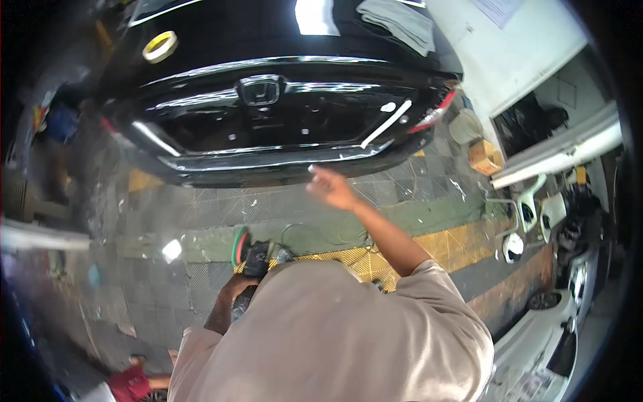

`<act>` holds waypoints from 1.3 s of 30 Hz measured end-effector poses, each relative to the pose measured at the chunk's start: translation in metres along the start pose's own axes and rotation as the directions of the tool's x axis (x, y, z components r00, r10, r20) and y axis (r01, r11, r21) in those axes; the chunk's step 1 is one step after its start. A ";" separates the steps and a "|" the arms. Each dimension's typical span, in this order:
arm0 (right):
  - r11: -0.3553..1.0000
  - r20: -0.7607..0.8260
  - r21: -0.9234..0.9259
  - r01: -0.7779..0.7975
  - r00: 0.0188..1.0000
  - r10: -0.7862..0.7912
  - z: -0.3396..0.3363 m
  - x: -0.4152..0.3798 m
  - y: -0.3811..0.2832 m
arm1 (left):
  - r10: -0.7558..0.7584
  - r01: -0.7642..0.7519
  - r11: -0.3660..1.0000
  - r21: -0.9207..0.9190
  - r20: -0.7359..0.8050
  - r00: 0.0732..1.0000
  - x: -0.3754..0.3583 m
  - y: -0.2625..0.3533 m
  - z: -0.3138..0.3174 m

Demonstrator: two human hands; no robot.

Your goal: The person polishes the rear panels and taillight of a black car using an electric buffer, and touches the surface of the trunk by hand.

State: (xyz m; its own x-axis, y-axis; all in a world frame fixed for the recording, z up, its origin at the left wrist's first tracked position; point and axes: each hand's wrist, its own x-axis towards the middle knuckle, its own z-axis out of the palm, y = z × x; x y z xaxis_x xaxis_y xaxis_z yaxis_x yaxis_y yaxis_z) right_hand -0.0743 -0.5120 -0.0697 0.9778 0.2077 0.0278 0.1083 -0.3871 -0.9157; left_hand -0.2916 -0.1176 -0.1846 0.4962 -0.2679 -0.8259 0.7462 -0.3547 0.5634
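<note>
My left hand (pixel 240 285) is closed on a polisher (pixel 256 260), held low at my left side. Its round pad (pixel 239 246), edged in green and red, faces left, and my shirt hides part of the tool. In front of me, my right hand (pixel 333 189) reaches toward the rear bumper (pixel 261 159) of a black car (pixel 201 84), index finger stretched out. A white spot shows at that fingertip. White tape strips (pixel 387 124) run along the sides of the trunk's rear panel, below the badge (pixel 260 92).
On the trunk lid lie a tape roll (pixel 160 47) and a grey cloth (pixel 400 25). A cardboard box (pixel 485 157) and a bucket (pixel 465 126) stand by the right wall. White chairs (pixel 529 206) and a white car (pixel 542 335) are farther right. Behind me on the left is another person (pixel 130 383).
</note>
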 end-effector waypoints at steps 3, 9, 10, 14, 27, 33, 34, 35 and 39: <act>0.978 0.292 0.030 0.205 0.934 -0.204 0.034 -0.006 -0.034 | 0.240 -0.244 0.950 0.197 0.044 0.970 -0.064 0.102 0.030; 0.893 0.815 0.265 -0.363 0.580 -0.006 -0.013 -0.021 -0.030 | 0.150 -0.267 0.824 0.499 0.262 0.953 -0.093 0.195 0.103; 0.883 0.788 0.288 -0.370 0.616 0.001 -0.033 -0.032 -0.034 | 0.213 -0.326 0.825 0.462 0.282 0.936 -0.090 0.190 0.119; 0.970 0.612 0.179 -0.166 0.791 0.022 -0.070 -0.073 0.051 | 0.280 -0.374 0.895 0.244 0.346 0.895 -0.071 0.167 0.183; 0.806 0.548 0.415 -0.423 0.823 0.150 -0.144 -0.128 0.061 | 0.424 -0.423 0.904 -0.061 0.018 0.905 -0.098 0.126 0.281; 0.974 0.719 -0.057 -0.221 0.668 0.193 -0.143 -0.184 0.081 | 0.757 -0.725 0.641 0.252 -0.055 0.651 -0.114 0.177 0.276; 0.975 0.717 -0.051 -0.215 0.672 0.185 -0.136 -0.182 0.064 | 0.837 -0.807 0.532 0.257 -0.016 0.547 -0.104 0.195 0.277; 0.926 0.718 -0.347 -0.147 0.594 0.363 -0.126 -0.179 0.036 | 0.899 -0.872 0.415 0.259 0.027 0.436 -0.095 0.215 0.274; 0.959 0.685 -0.266 0.095 0.719 0.119 -0.106 -0.192 -0.002 | 0.995 -0.960 0.075 0.268 0.042 0.090 -0.136 0.299 0.286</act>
State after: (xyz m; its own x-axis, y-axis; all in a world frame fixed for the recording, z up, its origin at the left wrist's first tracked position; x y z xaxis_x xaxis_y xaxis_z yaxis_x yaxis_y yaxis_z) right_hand -0.2430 -0.6464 -0.0311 0.5928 0.7185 -0.3638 0.2443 -0.5909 -0.7689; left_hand -0.2635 -0.4431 0.1031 0.7682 -0.4147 0.4877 -0.5396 -0.0097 0.8418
